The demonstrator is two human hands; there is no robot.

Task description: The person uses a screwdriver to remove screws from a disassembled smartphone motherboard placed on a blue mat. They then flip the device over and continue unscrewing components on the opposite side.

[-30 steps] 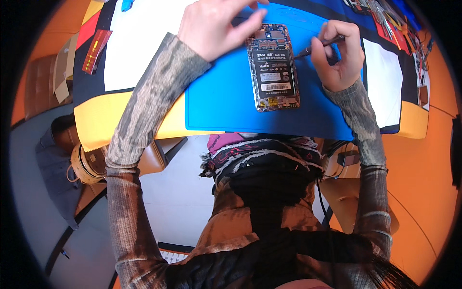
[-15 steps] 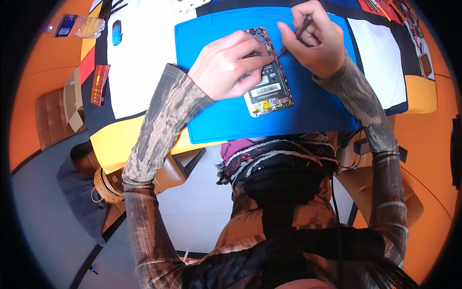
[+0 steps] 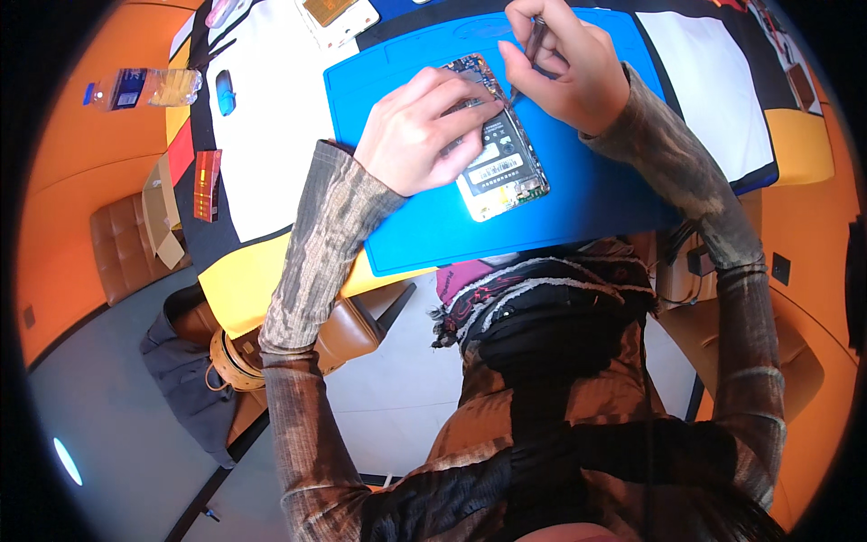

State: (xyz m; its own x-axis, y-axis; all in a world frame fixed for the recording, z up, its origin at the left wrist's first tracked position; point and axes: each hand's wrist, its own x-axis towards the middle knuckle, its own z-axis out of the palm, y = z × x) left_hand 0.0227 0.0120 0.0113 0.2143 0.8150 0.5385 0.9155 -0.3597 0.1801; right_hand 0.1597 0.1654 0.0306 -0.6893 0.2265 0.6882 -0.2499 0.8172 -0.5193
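Opened smartphone: the phone [image 3: 521,173] lies slightly slanted on the blue work mat [image 3: 596,203], near the mat's middle, its inside facing up.
Phone interior: a black battery [image 3: 508,143] with a pale label fills the lower half; part of a circuit board [image 3: 471,65] shows above it, and the rest is covered by fingers.
Left hand: the hand [image 3: 415,131] lies over the phone's left side, fingers bent across it, the index fingertip reaching toward the right edge, close to the tool's tip.
Left grip: fingers curved and a little apart; whether thumb and fingers pinch anything beneath, I cannot tell.
Right hand: raised just beyond the phone's right edge, the hand [image 3: 578,77] pinches a slim dark tool [image 3: 539,36] between thumb and fingers.
Tool: steeply tilted, tip down at the phone's right edge; actual contact is too small to make out.
White sheets: one sheet [image 3: 262,144] lies left of the mat, bearing a small blue object [image 3: 226,93]; another [image 3: 709,108] lies to the right.
Table's left side: a red card [image 3: 207,185] with yellow marks sits on black cloth [image 3: 210,235]; farther up is a clear plastic bottle [image 3: 163,88] with a blue cap.
Near edge: yellow cloth [image 3: 248,285] shows below the mat.
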